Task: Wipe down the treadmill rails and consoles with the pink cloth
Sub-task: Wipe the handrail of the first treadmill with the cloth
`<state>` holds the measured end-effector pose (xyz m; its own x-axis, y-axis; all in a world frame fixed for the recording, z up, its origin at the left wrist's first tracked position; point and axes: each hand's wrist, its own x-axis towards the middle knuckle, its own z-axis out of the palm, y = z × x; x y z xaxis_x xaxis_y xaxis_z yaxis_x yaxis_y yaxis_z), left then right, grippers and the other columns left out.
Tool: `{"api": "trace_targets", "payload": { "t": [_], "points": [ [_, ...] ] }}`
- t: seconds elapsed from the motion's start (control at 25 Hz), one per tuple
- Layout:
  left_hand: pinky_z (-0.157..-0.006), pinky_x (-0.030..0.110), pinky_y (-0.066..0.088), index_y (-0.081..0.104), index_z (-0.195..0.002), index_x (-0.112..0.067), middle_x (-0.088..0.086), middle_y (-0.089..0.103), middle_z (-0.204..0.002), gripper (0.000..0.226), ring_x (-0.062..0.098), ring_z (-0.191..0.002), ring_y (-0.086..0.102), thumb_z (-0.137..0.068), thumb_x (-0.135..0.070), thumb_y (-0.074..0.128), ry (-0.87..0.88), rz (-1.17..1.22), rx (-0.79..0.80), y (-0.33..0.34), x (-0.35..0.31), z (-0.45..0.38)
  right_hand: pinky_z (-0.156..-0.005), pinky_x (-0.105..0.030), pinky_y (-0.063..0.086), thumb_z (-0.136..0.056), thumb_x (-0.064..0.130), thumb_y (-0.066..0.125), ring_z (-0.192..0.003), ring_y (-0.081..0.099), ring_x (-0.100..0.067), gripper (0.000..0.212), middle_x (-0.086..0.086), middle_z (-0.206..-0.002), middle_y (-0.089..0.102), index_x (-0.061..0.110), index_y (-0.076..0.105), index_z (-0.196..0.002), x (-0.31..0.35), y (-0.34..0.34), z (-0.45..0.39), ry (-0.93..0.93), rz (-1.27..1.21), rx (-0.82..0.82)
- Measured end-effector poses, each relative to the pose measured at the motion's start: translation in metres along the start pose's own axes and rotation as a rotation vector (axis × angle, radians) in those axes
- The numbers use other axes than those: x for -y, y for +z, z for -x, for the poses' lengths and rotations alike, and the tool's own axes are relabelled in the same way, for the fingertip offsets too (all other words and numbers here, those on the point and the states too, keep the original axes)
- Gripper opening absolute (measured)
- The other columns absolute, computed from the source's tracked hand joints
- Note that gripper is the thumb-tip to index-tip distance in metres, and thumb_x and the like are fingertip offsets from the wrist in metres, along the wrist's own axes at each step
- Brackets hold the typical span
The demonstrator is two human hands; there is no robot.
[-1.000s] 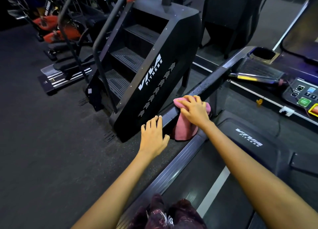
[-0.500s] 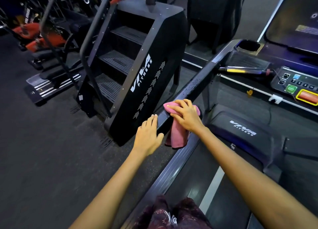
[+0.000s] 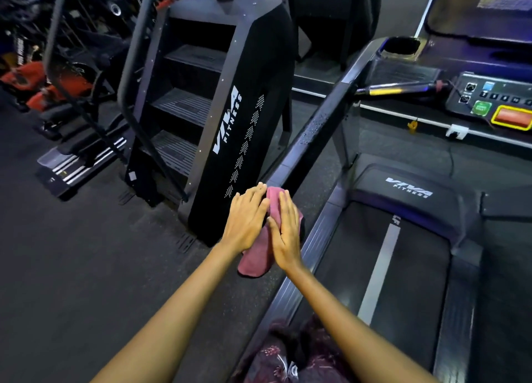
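The pink cloth (image 3: 256, 260) is draped over the near end of the treadmill's left handrail (image 3: 315, 129), hanging down below my hands. My left hand (image 3: 247, 221) lies flat with straight fingers on the left side of the cloth and rail end. My right hand (image 3: 286, 229) presses flat on the right side of the cloth, fingers straight. The rail rises away from me to the console (image 3: 486, 97), which has a green button and a red stop button. Water droplets speckle the rail's upper stretch.
A black stair-climber (image 3: 230, 109) stands close on the left of the rail. The treadmill belt (image 3: 380, 267) runs on the right under me. A cup holder (image 3: 401, 47) sits at the rail's top. More gym machines (image 3: 57, 80) crowd the far left.
Both hands slid down the rail toward me. My left hand moved onto the cloth beside the right, and my right hand flattened against it.
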<state>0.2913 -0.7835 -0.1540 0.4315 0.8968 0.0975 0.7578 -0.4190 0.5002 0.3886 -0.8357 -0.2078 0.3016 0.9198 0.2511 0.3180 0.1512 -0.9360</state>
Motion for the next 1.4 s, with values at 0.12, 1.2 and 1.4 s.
{"api": "trace_targets", "payload": {
  "t": [0.12, 1.2, 1.4],
  "points": [
    [-0.090, 0.048, 0.038, 0.056, -0.096, -0.009, 0.006, 0.054, -0.097, 0.051, 0.023, -0.092, 0.051, -0.091, -0.038, 0.015, 0.052, -0.078, -0.115, -0.007, -0.010, -0.020, -0.107, -0.006, 0.019, -0.091, 0.024, 0.052, -0.130, 0.023, 0.015, 0.053, -0.004, -0.148, 0.027, -0.003, 0.040, -0.135, -0.005, 0.003, 0.002, 0.082, -0.101, -0.099],
    [-0.118, 0.032, 0.015, 0.035, -0.142, -0.022, -0.005, 0.028, -0.152, 0.060, 0.003, -0.140, 0.021, -0.093, -0.049, 0.013, 0.018, 0.134, 0.077, 0.006, 0.007, -0.041, -0.089, -0.039, 0.050, -0.089, 0.060, 0.040, -0.112, 0.051, -0.020, 0.047, 0.000, -0.124, 0.047, 0.058, 0.026, -0.134, -0.012, 0.046, 0.042, 0.203, -0.216, -0.325],
    [-0.114, 0.019, 0.016, 0.039, -0.140, -0.022, -0.007, 0.031, -0.151, 0.058, 0.002, -0.139, 0.024, -0.093, -0.048, 0.018, -0.004, 0.175, 0.060, 0.005, 0.002, -0.039, -0.095, -0.032, 0.042, -0.094, 0.034, 0.049, -0.115, 0.042, -0.005, 0.043, 0.003, -0.129, 0.047, 0.031, 0.043, -0.137, -0.020, 0.019, -0.012, 0.353, -0.204, -0.311]
  ]
}}
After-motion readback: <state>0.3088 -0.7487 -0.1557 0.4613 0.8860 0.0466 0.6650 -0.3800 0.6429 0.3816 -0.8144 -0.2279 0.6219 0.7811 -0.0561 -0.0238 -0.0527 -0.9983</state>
